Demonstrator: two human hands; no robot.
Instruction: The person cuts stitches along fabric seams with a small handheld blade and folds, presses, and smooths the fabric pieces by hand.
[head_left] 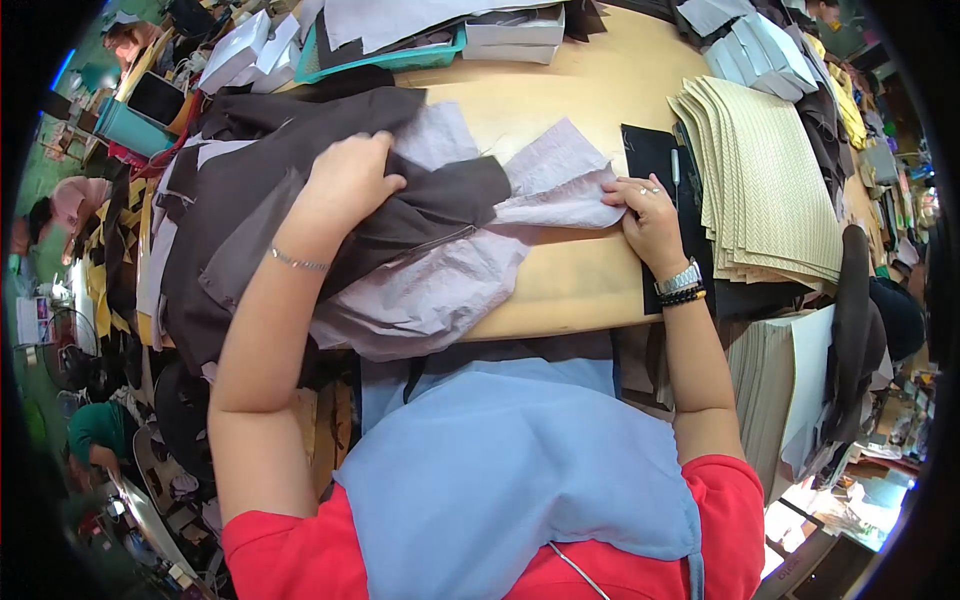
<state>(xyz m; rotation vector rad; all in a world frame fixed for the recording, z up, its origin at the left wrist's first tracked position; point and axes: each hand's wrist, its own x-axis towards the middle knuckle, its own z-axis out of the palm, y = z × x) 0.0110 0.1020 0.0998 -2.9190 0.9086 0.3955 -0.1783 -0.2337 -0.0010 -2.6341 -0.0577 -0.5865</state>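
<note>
Head view: the left hand [348, 180] curls over dark brown fabric [250, 195], upper left; I cannot tell its grip. The right hand [650, 208] pinches pale lilac fabric [560, 180], upper centre, over the surface [585, 285]. Apparent step: arranging layers; next calls for smoothing folds.

- Left arm [265, 335]: bent at the elbow, lower left; forearm slants up rightward.
- Left hand [350, 180]: upper left of centre, back upward, fingers curled, thumb pointing right.
- Right arm [698, 355]: bent, right of centre; forearm leans up leftward.
- Right hand [650, 212]: upper right of centre, fingers bent toward the thumb, pinching.
</note>
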